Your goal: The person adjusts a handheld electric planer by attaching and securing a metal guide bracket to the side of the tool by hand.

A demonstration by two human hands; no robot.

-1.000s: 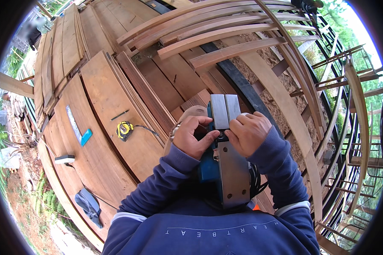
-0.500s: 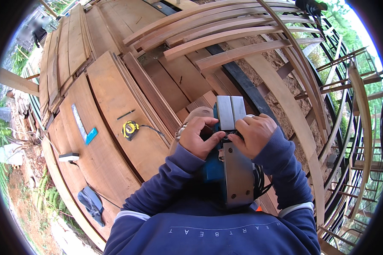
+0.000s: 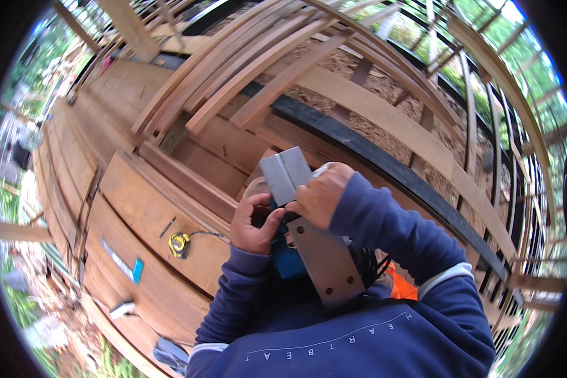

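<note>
An electric hand planer (image 3: 324,261), blue-bodied, lies sole-up against my body, its metal sole facing me and its ribbed front plate (image 3: 283,175) pointing away. My left hand (image 3: 252,227) is closed at the planer's left side, thumb and curled fingers by the gap between the two sole plates. Over the same gap, from the right, my right hand (image 3: 324,194) is closed with its fingertips pressed down. Whatever is under those fingertips is hidden by the hand.
On planks to the left lie a yellow tape measure (image 3: 179,244), a dark pencil (image 3: 167,227), a try square (image 3: 137,269) with a blue stock, a white-topped block (image 3: 122,309) and a blue-grey cloth (image 3: 170,355). Long timber strips (image 3: 277,88) stretch ahead. A black beam (image 3: 340,132) crosses at right.
The view has turned, so the planks and beams appear rotated. The planer now leans leftward in view. My right hand has rolled over the gap, hiding its fingertips; my left hand stays beside it.
</note>
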